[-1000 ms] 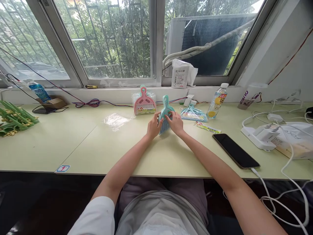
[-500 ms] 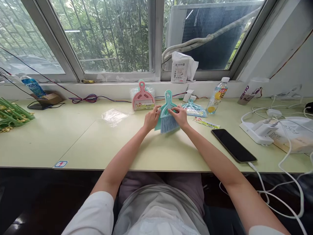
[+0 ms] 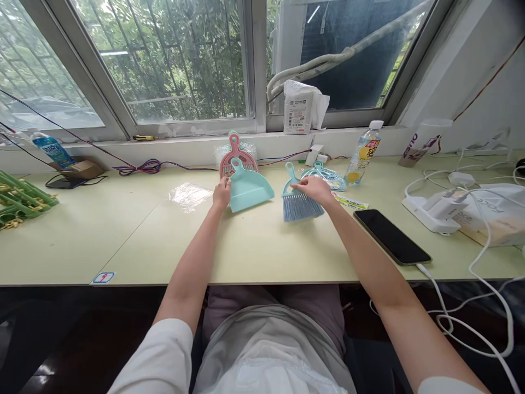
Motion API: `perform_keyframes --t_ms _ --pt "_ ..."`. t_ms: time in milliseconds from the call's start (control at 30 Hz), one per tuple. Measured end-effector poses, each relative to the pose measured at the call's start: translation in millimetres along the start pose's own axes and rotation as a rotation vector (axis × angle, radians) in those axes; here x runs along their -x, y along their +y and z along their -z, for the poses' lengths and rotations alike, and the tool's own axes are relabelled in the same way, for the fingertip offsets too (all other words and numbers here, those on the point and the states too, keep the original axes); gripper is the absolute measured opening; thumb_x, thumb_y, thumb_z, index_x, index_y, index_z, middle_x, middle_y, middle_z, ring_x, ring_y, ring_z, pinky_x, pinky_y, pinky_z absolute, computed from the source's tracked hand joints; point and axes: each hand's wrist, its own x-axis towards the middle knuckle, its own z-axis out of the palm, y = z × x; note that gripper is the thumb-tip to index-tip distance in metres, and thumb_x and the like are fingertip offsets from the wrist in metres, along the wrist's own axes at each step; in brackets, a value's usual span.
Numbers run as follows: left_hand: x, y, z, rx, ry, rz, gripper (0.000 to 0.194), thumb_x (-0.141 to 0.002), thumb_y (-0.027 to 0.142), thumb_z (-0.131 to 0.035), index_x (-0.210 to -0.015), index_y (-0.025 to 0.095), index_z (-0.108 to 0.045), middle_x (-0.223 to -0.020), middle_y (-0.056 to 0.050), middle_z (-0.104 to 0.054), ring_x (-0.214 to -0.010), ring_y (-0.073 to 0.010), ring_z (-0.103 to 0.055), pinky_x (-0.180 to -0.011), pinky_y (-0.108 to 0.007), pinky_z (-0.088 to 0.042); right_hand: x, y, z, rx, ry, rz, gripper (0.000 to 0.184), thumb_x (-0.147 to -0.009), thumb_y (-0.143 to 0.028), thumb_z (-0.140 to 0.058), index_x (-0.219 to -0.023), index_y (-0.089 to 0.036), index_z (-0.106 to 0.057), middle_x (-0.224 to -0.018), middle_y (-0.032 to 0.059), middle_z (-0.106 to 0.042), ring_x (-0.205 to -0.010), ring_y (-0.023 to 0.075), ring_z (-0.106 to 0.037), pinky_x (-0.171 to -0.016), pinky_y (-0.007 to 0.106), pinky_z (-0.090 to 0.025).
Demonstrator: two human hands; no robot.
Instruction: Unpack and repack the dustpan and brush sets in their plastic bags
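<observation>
The left hand (image 3: pixel 222 193) sat just left of the frame's centre, its grip closed on the left edge of the teal dustpan (image 3: pixel 249 189), which lay flat on the table (image 3: pixel 135 235) with its handle pointing toward the window. The right hand (image 3: pixel 315 189), a little right of centre, rested on the teal brush (image 3: pixel 298 200); its fingers lay over the top of the brush head where the handle joins, but whether they pinched it or only pressed down could not be told. The grey-blue bristles fanned toward the near edge of the table. Pan and brush lay apart, a strip of bare table between them.

Handling the pair well would probably mean keeping the pan flat under the left hand so it did not tip, and taking the brush by its handle rather than the bristles.

Behind the pan stood a pink dustpan set (image 3: pixel 237 155) in wrapping, and behind the right hand another light blue set (image 3: pixel 328 176). A black phone (image 3: pixel 391 237) lay to the right, a drinks bottle (image 3: pixel 362 154) beyond it.
</observation>
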Motion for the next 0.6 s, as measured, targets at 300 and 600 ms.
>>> perform_keyframes --t_ms 300,600 --pt "0 -9 -10.7 -0.2 -0.208 -0.071 0.033 -0.089 0.036 -0.042 -0.094 0.023 -0.072 -0.1 -0.008 -0.071 -0.096 -0.0261 -0.061 -0.081 -0.032 -0.043 -1 19 -35 0.422 -0.072 0.013 0.032 -0.079 -0.048 -0.061 -0.086 -0.021 -0.075 -0.099 0.0126 -0.071 -0.095 0.0277 -0.062 -0.075 0.035 -0.044" --pt "1 -12 -4.0 -0.222 -0.187 -0.016 0.039 -0.089 0.045 -0.041 -0.081 0.023 -0.072 -0.082 -0.005 -0.071 -0.084 -0.0224 -0.061 -0.07 -0.028 -0.04 1 20 -38 0.385 -0.108 0.011 0.046 -0.078 -0.06 -0.057 -0.087 -0.018 -0.071 -0.103 0.0152 -0.066 -0.101 0.0304 -0.057 -0.083 0.041 -0.044"
